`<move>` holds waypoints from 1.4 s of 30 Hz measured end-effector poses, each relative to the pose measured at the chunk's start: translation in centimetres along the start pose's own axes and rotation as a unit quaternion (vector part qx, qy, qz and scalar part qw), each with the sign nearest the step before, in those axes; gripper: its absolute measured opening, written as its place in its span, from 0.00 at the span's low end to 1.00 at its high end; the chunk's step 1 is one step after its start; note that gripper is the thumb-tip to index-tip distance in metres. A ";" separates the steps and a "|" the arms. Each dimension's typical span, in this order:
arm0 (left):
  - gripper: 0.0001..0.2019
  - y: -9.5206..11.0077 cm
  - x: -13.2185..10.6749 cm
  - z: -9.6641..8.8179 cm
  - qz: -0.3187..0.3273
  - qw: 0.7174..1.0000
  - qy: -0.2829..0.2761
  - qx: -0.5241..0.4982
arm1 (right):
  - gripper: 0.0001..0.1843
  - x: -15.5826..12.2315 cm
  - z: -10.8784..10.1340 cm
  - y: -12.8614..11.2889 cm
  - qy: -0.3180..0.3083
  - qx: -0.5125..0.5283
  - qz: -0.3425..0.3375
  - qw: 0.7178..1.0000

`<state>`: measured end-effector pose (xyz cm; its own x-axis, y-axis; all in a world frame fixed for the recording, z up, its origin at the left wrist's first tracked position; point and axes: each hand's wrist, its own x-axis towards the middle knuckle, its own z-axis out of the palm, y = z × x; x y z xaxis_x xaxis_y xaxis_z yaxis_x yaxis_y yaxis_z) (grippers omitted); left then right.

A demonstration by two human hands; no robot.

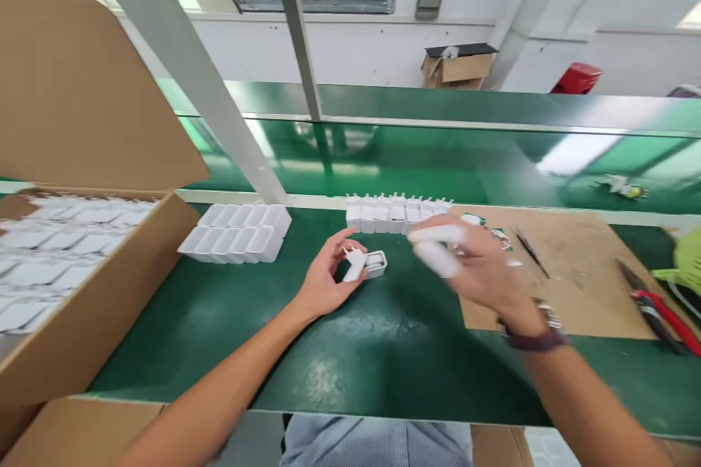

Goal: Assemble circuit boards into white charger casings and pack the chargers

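Note:
My left hand [323, 279] is closed around a white plug adapter piece [355, 264] with thin metal pins pointing up. Touching or just beside it is an open white housing [375, 263] with parts inside; I cannot tell whether the hand holds it too. My right hand [474, 259] is raised over the bench on the right, smeared by motion. White covers sit on its thumb and a finger, which stand apart with nothing visible between them. Behind the hands is a row of white plug adapters [390, 215], pins upward.
A white compartment tray [235, 233] is at left, beside a cardboard box [120, 292] of white pieces. On the right, a brown board [591, 270] bears a thin dark tool [532, 253] and small parts. Red-handled pliers [660, 314] lie at its edge. A metal frame post [191, 66] slants behind.

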<state>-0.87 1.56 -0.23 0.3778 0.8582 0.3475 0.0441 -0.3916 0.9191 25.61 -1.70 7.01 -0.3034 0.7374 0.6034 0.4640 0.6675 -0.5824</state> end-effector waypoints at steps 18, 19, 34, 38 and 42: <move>0.49 0.3 -1.2 0.2 -0.020 0.995 -0.070 0.062 | 0.22 -4.0 7.2 2.5 -0.034 -0.075 -0.007 0.997; 0.49 0.4 -1.2 0.3 -0.016 0.995 -0.076 0.063 | 0.21 -4.1 7.3 2.5 -0.041 -0.076 -0.010 0.996; 0.48 0.4 -0.8 0.9 0.038 0.993 -0.042 0.103 | 0.22 -4.2 7.1 2.2 -0.074 -0.075 0.006 0.994; 0.41 -0.2 -0.5 1.2 0.070 0.992 0.018 0.101 | 0.18 -4.7 7.6 2.5 -0.072 -0.116 0.023 0.990; 0.40 -0.7 -0.5 1.3 0.083 0.993 0.040 0.079 | 0.16 -4.9 7.5 2.3 -0.084 -0.139 0.011 0.987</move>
<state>0.10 1.00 -1.24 0.3180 0.7981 0.5117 0.1348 -0.5723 0.8089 21.87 -2.99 -1.34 -0.4145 0.7734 0.4797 0.6756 0.6146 -0.4072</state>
